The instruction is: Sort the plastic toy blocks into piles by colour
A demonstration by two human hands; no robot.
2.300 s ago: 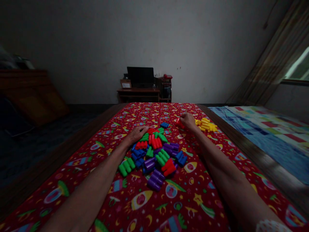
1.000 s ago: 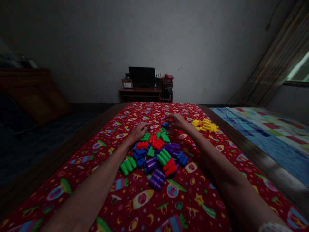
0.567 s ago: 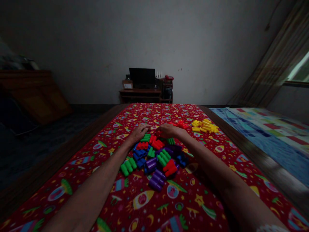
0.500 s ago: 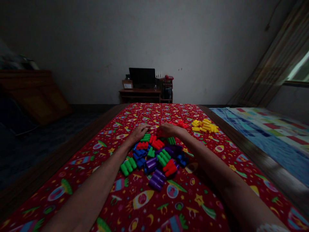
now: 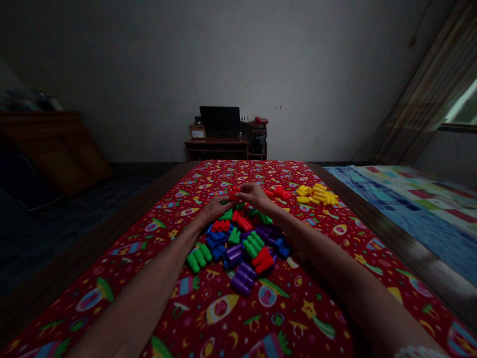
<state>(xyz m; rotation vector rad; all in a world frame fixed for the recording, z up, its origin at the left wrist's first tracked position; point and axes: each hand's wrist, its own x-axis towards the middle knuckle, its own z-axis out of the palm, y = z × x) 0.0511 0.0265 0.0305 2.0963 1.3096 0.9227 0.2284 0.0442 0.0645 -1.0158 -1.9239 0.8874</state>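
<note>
Over the far edge of the mixed pile of blocks (image 5: 234,236), I can see the right hand (image 5: 255,196) pinching a red block (image 5: 234,193) between thumb and fingers. The left hand (image 5: 215,208) lies at the pile's far left edge, its fingertips close by that block, though I can't tell whether they grip anything. Beyond the pile's right side sit loose red blocks (image 5: 281,193) and, farther out, a yellow heap (image 5: 316,195).

The blocks (image 5: 243,279) are smooth, glossy plastic, the tablecloth (image 5: 286,318) matt cloth, the table edge (image 5: 380,238) wood with a sheen. Quilt (image 5: 413,199) and curtain (image 5: 413,99) are fabric, the wall (image 5: 149,64) matt; the dim cabinet (image 5: 55,149) is probably wood.
</note>
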